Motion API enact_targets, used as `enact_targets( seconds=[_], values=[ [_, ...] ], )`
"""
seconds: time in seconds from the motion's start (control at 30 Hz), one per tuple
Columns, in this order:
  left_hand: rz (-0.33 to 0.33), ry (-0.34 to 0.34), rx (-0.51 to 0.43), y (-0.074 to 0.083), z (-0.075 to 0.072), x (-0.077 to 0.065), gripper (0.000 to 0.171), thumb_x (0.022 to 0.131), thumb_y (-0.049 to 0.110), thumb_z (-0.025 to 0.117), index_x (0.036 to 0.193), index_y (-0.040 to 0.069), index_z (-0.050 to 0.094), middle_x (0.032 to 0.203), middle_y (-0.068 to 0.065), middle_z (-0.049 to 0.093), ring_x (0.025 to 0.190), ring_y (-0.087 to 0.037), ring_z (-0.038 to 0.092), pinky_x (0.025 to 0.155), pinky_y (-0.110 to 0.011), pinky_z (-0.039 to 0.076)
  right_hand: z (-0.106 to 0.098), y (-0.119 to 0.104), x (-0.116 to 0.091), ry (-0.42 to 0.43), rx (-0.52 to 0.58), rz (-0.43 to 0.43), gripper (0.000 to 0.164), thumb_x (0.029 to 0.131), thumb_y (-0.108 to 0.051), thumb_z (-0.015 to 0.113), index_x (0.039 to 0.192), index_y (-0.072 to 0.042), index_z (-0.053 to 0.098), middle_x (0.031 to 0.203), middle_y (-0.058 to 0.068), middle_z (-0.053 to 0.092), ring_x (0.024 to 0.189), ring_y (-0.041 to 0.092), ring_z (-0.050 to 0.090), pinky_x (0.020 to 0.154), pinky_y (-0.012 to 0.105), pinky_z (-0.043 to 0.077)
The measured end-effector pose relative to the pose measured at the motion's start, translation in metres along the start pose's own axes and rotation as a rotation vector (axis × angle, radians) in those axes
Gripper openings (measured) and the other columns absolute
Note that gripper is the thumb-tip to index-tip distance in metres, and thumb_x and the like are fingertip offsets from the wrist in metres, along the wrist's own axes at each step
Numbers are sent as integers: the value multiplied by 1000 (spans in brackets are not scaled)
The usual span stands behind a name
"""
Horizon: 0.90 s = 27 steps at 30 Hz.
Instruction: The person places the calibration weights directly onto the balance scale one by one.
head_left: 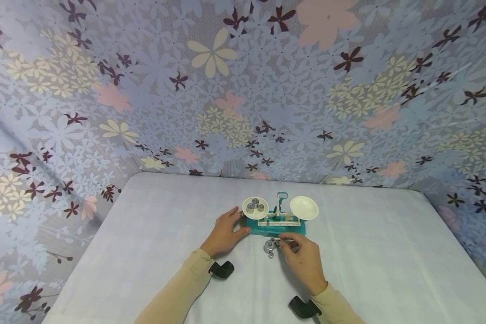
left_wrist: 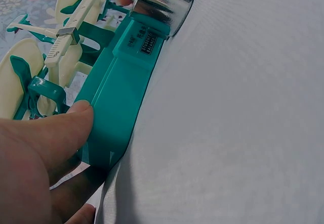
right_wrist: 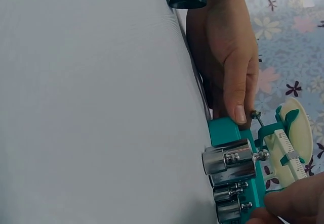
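A green and cream balance scale (head_left: 276, 227) stands on the cloth-covered table. Three metal weights (head_left: 255, 202) sit in its left pan (head_left: 255, 216); its right pan (head_left: 304, 208) holds nothing. My left hand (head_left: 224, 231) grips the left end of the green base (left_wrist: 114, 102), thumb at the front edge and fingers behind. In front of the base stand several shiny knobbed weights (right_wrist: 230, 163), one clearly larger. My right hand (head_left: 303, 258) reaches in from the right, thumb and index pinching at a small weight (head_left: 277, 243) beside the larger one. Its fingers (right_wrist: 298, 198) partly hide that contact.
White cloth covers the table (head_left: 389, 252). A flowered wall covering (head_left: 243, 90) rises behind and at the sides. Dark wrist mounts (head_left: 222, 270) stick out from both forearms above the cloth.
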<state>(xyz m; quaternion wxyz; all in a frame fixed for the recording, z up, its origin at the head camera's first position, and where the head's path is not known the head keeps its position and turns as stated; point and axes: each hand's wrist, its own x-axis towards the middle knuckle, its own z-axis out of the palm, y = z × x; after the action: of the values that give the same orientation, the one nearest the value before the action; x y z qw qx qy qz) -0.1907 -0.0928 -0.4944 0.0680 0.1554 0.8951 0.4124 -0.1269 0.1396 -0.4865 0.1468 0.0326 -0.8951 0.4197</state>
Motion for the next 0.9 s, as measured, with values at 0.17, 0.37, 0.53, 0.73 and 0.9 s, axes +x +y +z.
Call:
enact_targets(
  seconds=[0.17, 0.37, 0.53, 0.73, 0.9],
  values=[
    [-4, 3, 0, 0, 0, -1, 63, 100, 36, 63, 151, 4, 45, 160, -21, 32, 148, -42, 24, 119, -60, 22, 0, 2, 0, -19, -4, 24, 13, 85, 0, 77, 96, -6, 77, 85, 5, 74, 72, 13, 63, 56, 22, 48],
    [-1, 6, 0, -1, 1, -1, 63, 99, 36, 64, 150, 3, 45, 159, -21, 32, 148, -42, 25, 119, -60, 23, 1, 3, 1, -74, -8, 84, 14, 87, -2, 75, 99, -6, 77, 87, 3, 74, 73, 12, 60, 62, 24, 48],
    [2, 4, 4, -1, 1, 0, 64, 100, 36, 64, 150, 2, 45, 159, -21, 32, 148, -41, 25, 119, -59, 23, 2, 5, 1, -88, -6, 101, 15, 87, -2, 74, 101, -7, 78, 89, 2, 74, 74, 12, 61, 65, 27, 50],
    [3, 1, 5, 1, 1, 0, 63, 100, 35, 64, 150, 3, 45, 159, -21, 33, 148, -41, 26, 119, -59, 22, 3, 7, 1, -89, -10, 97, 15, 87, -3, 75, 101, -8, 78, 89, 2, 75, 75, 12, 62, 66, 28, 51],
    [3, 3, 6, 0, 1, 0, 63, 100, 35, 64, 150, 3, 45, 159, -21, 33, 148, -41, 26, 119, -59, 22, 4, 8, 1, -95, -7, 105, 14, 87, -4, 75, 99, -8, 78, 85, 0, 73, 74, 11, 60, 65, 26, 49]
  ],
)
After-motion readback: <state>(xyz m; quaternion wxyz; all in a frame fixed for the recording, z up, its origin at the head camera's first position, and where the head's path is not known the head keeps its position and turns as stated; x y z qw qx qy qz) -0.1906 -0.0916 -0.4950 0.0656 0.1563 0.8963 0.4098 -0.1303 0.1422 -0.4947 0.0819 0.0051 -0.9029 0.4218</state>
